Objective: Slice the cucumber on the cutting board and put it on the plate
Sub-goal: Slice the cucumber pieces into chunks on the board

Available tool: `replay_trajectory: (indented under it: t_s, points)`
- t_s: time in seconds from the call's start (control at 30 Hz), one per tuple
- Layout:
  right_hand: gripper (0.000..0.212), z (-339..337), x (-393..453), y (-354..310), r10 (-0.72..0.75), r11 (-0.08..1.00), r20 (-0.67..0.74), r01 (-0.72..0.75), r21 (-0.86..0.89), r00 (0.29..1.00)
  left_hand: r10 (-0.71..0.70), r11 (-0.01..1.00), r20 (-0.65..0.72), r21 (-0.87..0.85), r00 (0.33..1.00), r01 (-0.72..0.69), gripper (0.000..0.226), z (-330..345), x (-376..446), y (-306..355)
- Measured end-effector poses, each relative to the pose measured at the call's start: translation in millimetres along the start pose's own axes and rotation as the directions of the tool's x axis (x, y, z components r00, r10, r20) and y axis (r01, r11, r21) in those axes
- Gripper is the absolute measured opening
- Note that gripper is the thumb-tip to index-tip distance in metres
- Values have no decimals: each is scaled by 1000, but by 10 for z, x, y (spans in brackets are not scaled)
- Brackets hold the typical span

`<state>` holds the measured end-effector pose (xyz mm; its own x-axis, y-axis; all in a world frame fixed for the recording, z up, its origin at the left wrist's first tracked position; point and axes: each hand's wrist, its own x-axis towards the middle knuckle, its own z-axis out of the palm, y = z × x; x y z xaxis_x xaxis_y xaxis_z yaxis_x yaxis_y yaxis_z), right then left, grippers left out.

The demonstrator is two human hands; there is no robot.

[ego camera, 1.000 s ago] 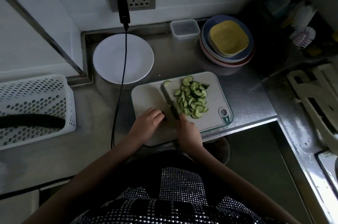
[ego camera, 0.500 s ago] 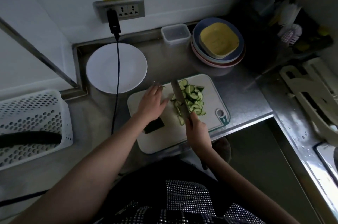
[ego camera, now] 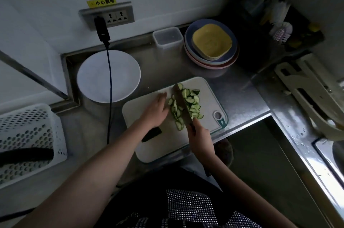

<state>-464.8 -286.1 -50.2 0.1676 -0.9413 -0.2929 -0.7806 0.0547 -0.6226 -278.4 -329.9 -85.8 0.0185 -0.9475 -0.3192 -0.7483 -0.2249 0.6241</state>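
Note:
A pile of cucumber slices (ego camera: 193, 101) lies on the pale cutting board (ego camera: 163, 145) at the counter's front edge. My right hand (ego camera: 200, 137) is shut on the handle of a knife (ego camera: 181, 101), whose blade runs through the slices, with some on each side of it. My left hand (ego camera: 156, 109) lies flat and open on the board, just left of the slices, fingers beside them. A dark cucumber end piece (ego camera: 151, 134) rests on the board under my left wrist. The white plate (ego camera: 93, 78) stands empty at the back left.
A black cable (ego camera: 109, 97) hangs from the wall socket across the plate. A white perforated basket (ego camera: 28, 134) with a dark cucumber sits at left. A clear box (ego camera: 167, 36) and stacked coloured plates (ego camera: 212, 45) stand behind the board. A sink edge (ego camera: 320, 153) runs at right.
My left hand let go of the dark end piece and moved up beside the slices. The knife swung from the board's middle into the pile and splits it.

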Motion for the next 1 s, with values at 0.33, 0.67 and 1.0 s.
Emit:
replay_trajectory:
  t_s: [0.33, 0.67, 1.0]
  points:
    - [13, -105, 31, 31, -112, 917, -73, 75, -393, 991, 607, 794, -433, 295, 666, -532, 42, -107, -443, 332]
    - [18, -224, 79, 79, -276, 774, -52, 189, -604, 960, 715, 603, 81, 432, 695, -671, 53, -205, -361, 272]
    - [32, -235, 78, 146, -368, 694, -75, 220, -685, 927, 492, 792, 125, 346, 862, -502, 67, -183, -219, 474]
